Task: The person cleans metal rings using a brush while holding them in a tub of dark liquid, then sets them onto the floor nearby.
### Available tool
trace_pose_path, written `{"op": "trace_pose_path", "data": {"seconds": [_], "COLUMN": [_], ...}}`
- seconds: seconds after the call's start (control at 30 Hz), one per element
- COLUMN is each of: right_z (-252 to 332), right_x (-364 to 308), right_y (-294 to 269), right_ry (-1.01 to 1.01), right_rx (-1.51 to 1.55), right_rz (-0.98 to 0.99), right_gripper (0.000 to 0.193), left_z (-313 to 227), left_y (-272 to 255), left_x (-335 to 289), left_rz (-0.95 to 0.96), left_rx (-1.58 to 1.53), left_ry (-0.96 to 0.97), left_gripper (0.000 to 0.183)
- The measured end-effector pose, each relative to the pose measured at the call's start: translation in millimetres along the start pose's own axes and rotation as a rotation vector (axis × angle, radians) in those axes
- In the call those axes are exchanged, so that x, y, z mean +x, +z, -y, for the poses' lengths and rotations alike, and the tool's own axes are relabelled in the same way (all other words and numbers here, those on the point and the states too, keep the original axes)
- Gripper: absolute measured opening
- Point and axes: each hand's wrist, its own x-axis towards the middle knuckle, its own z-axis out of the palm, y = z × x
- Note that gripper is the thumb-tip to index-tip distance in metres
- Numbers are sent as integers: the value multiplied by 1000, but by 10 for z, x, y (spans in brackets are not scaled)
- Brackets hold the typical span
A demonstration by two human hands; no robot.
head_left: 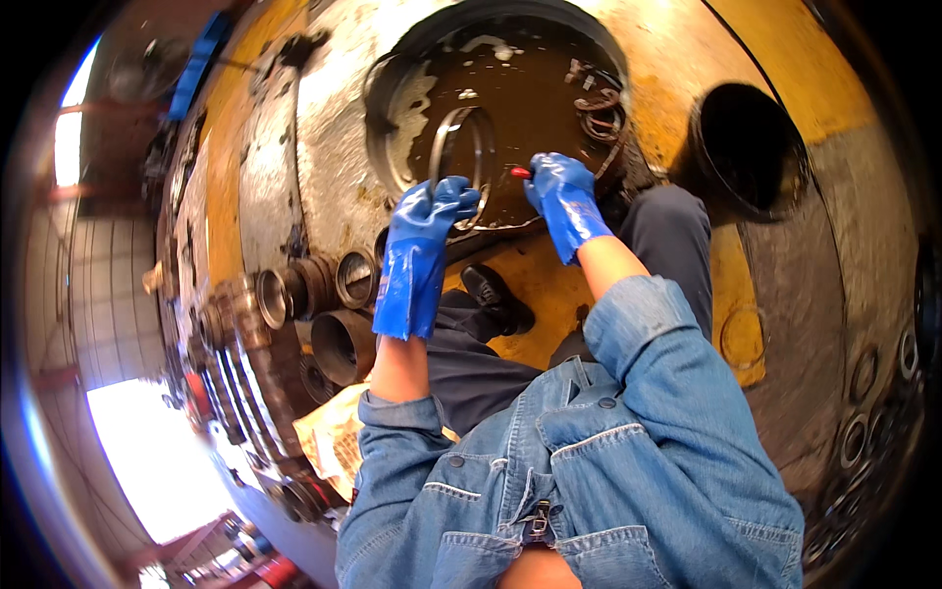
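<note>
We see our left hand (437,208), in a blue glove, closed on a metal ring (461,157) held upright over a round basin (392,108) of brown liquid. Our right hand (561,191), also gloved, pinches a small red-tipped tool (520,172) just beside the ring. Steel sleeves (324,294) lie at left.

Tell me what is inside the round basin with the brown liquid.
In the basin: brown liquid, a metal ring held upright by the left hand, and more rings at the far edge. The murky liquid hides whatever lies below the surface.
</note>
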Motion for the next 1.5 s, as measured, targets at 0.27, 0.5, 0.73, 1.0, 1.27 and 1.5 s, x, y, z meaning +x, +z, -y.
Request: {"op": "trace_pose_path", "data": {"seconds": [0.27, 0.5, 0.73, 1.0, 1.27, 1.5], "right_z": [-46, -100, -169, -152, -410, -303], "right_x": [37, 79, 154, 175, 157, 94], "right_y": [238, 319, 324, 485, 550, 428], "right_ry": [12, 80, 41, -62, -213, -99], "right_rx": [-53, -132, -127, -27, 139, 150], "right_rz": [-174, -105, -163, -209, -276, -77], "right_gripper": [30, 35, 36, 25, 24, 30], "left_z": [-118, -76, -451, 1001, 2122, 2597], "left_y": [-77, -624, -1801, -2931, -3333, -3010], "left_x": [41, 277, 17, 280, 1151, 2366], "left_rz": [96, -55, -277, -366, -372, -338], "left_rx": [-387, -816, -931, -796, -839, 970], "left_ry": [-63, -53, 87, -228, -344, -144], "left_gripper": [22, 29, 29, 43, 45, 30]}}
